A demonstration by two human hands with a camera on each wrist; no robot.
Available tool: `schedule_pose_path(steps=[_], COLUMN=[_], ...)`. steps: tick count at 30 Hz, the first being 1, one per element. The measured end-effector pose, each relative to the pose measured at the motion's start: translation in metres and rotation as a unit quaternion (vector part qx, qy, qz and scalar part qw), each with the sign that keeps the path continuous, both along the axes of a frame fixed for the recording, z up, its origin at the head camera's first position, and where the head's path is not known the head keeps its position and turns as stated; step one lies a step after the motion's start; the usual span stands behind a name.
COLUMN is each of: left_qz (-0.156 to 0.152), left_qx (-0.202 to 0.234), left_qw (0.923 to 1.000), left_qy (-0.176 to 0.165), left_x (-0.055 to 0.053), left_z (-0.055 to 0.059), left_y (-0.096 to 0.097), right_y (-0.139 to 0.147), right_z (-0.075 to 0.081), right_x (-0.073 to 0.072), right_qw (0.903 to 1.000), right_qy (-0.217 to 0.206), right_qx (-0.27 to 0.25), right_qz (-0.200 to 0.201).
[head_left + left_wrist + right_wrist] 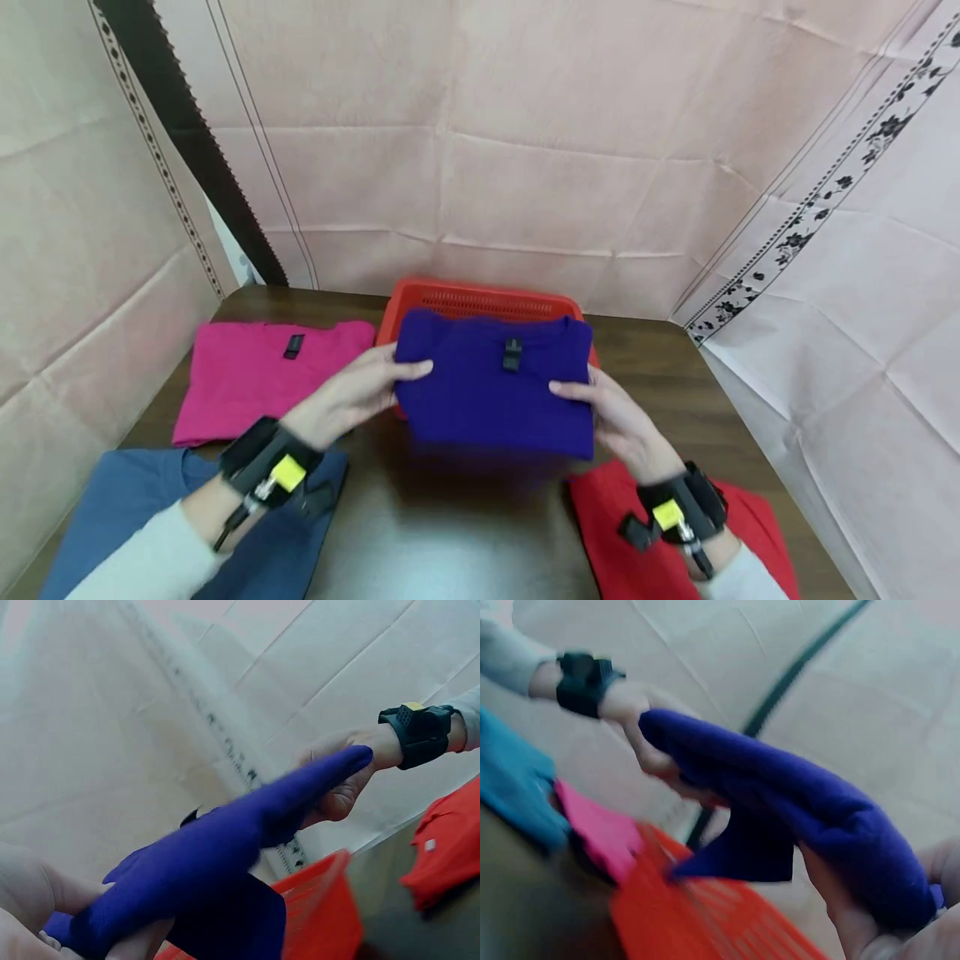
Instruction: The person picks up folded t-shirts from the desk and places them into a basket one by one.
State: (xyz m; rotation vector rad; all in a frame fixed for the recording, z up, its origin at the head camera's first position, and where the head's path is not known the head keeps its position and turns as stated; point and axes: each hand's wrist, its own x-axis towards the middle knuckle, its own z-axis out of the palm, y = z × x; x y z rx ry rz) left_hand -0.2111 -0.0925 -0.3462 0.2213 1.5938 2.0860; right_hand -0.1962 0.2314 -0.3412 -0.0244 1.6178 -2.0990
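A dark wooden table [450, 550] spans the scene. From its near corners two arms in pale sleeves [161, 554] reach forward, slanting inward toward each other. Between them a folded purple garment [487, 400] is held up off the table, over the near part of a red basket [487, 292]; in the wrist views a flap of it hangs down. Folded blue [123, 508] and pink garments [262, 379] lie to the left, a red garment [600, 517] under the right forearm.

The left hand [367, 385] and right hand [618, 417] grip opposite side edges, each pinching the cloth, with the thumb on its upper face and fingers beneath. Both wrists wear black bands [266, 467]. The thumbs [415, 369] point inward, toward a small black tag [512, 354].
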Motion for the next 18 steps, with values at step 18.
schedule_pose_path(steps=[18], left_qz=[0.070], left_qx=[-0.167], left_qw=[0.9820], left_qy=[-0.053], left_x=[-0.168], left_z=[-0.123], left_y=[0.026], right_y=[0.003], right_z=[-0.062], right_x=[-0.116], right_qw=[0.9877], right_qy=[-0.055], right_qx=[0.140], right_qz=[-0.043])
